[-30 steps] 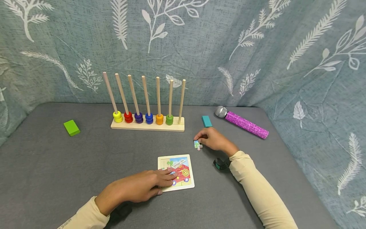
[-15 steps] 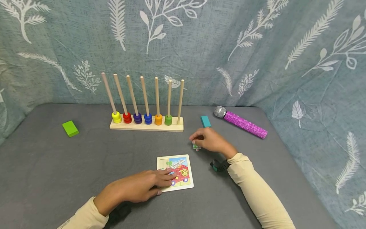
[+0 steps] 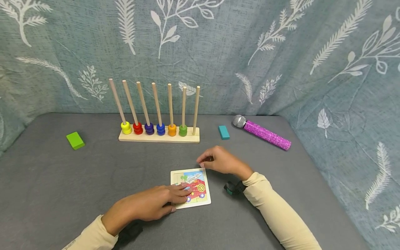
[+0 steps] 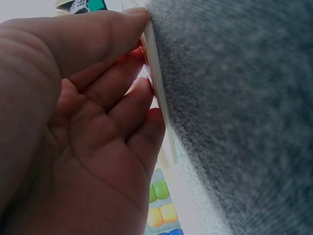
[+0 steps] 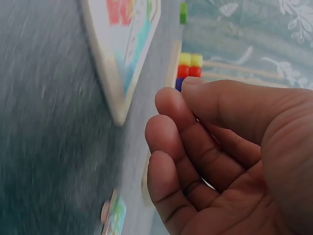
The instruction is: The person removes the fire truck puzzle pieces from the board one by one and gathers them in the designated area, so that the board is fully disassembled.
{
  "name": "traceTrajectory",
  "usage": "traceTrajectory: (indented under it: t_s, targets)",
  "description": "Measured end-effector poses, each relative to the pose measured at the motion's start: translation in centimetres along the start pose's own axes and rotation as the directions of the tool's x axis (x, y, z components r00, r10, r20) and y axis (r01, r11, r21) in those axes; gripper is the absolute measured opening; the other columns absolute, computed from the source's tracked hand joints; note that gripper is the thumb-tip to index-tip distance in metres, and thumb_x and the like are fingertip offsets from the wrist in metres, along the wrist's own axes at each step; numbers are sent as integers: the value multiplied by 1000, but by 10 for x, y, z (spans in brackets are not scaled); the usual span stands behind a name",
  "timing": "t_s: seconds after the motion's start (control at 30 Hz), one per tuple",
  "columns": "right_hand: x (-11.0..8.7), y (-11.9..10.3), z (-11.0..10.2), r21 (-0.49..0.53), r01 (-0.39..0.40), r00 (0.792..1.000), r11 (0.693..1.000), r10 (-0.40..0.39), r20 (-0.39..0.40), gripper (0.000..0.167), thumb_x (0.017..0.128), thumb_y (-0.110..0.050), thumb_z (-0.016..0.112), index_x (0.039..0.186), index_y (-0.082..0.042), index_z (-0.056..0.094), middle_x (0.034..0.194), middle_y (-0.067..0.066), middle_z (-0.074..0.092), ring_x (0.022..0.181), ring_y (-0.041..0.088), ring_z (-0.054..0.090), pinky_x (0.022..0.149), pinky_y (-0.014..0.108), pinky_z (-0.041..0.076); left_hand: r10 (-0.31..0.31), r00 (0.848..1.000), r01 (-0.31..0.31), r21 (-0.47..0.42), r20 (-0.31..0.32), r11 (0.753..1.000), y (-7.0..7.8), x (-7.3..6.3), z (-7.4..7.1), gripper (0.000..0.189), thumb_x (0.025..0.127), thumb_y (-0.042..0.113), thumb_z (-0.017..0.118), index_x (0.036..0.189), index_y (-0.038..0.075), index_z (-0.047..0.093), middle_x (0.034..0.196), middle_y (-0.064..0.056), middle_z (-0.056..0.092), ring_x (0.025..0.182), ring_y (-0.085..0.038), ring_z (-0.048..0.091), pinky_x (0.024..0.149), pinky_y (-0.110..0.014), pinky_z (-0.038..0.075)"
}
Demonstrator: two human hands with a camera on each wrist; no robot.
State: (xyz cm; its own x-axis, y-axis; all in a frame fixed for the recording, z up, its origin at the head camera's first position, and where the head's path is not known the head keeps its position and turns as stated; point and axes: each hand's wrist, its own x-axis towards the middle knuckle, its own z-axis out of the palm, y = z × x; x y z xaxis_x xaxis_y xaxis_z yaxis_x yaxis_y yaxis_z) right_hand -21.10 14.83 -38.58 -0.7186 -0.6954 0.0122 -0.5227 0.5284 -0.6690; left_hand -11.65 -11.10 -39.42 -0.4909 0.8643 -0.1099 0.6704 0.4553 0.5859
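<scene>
My left hand (image 3: 156, 203) lies with extended fingers over the lower left of the wooden jigsaw puzzle tray (image 3: 206, 194), which shows a red fire engine with a ladder. In the left wrist view its thumb (image 4: 117, 24) is at the tray's edge. My right hand (image 3: 223, 161) hovers at the tray's upper right corner, thumb and index fingertips together and the other fingers curled. Between them the right wrist view shows nothing held. Low in that view, apart from the fingers, is a small puzzle piece (image 5: 116, 215); the hand hides it from the head view.
Behind the tray stands a wooden peg stand (image 3: 159, 138) with coloured rings on most rods. A green block (image 3: 75, 140) lies at the left. To the right are a teal block (image 3: 223, 132) and a glittery pink microphone (image 3: 267, 134). A patterned curtain (image 3: 200, 52) hangs behind the grey table.
My right hand has moved left and nearer, from the loose puzzle piece to the tray's upper right corner. The teal block is now fully uncovered. My left hand stays on the tray.
</scene>
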Motion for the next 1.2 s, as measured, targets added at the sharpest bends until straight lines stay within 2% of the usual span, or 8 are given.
traceTrajectory:
  t_s: [0.2, 0.67, 1.03, 1.2]
  targets:
    - [1, -11, 9, 35, 42, 997, 998, -44, 60, 15, 92, -5, 66, 103, -3, 75, 97, 2, 73, 85, 2, 62, 75, 20, 51, -2, 1000, 2, 8, -2, 1000, 0, 1, 1, 41, 93, 1, 59, 134, 6, 60, 147, -2, 46, 138, -25, 37, 105, -47, 38]
    - [8, -24, 24, 57, 92, 985, 994, -99, 142, 15, 90, -2, 66, 103, -2, 75, 93, 0, 72, 78, -1, 59, 72, 19, 51, 12, 999, -11, 41, -35, 999, 1, -1, 3, 39, 93, 1, 60, 132, 6, 62, 145, -1, 48, 136, -25, 39, 104, -48, 38]
    - [17, -26, 28, 73, 66, 985, 995, -77, 155, 15, 89, 0, 66, 100, -4, 76, 85, -2, 72, 68, -2, 57, 61, 18, 47, 14, 999, -13, 32, -38, 999, 1, -1, 2, 39, 93, 2, 60, 131, 6, 62, 144, -1, 49, 136, -24, 40, 104, -48, 38]
    - [19, -26, 28, 76, 74, 981, 994, -86, 171, 16, 89, 0, 65, 101, -3, 76, 87, -2, 72, 69, -1, 56, 62, 18, 47, 16, 999, -15, 26, -37, 1000, 1, -2, 1, 40, 93, 1, 60, 132, 6, 61, 145, -1, 48, 136, -24, 39, 105, -47, 38]
